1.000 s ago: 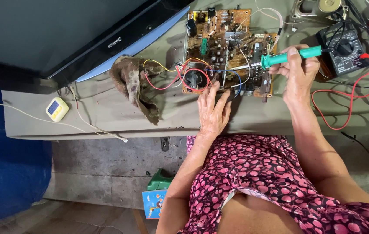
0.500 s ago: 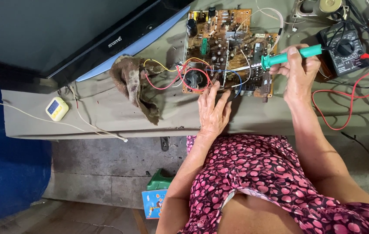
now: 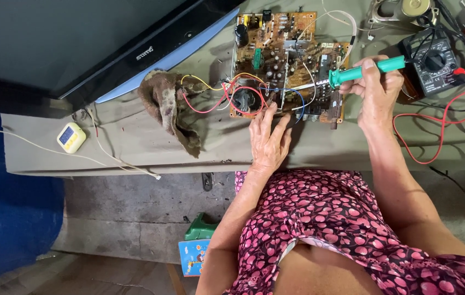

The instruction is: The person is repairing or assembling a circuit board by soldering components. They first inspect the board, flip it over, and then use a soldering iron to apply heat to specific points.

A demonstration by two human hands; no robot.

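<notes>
A green-handled soldering iron (image 3: 361, 70) was gripped in the right hand (image 3: 373, 90), its metal tip laid across the middle of the brown circuit board (image 3: 284, 60) that lay on the cloth-covered desk (image 3: 106, 147). The left hand (image 3: 269, 139) was spread flat and open, holding nothing, with its fingertips pressed against the board's near edge beside the red wires (image 3: 216, 101). For a clean joint the board would best be kept pinned, the tip held steady on one point, and the loose wires kept clear.
</notes>
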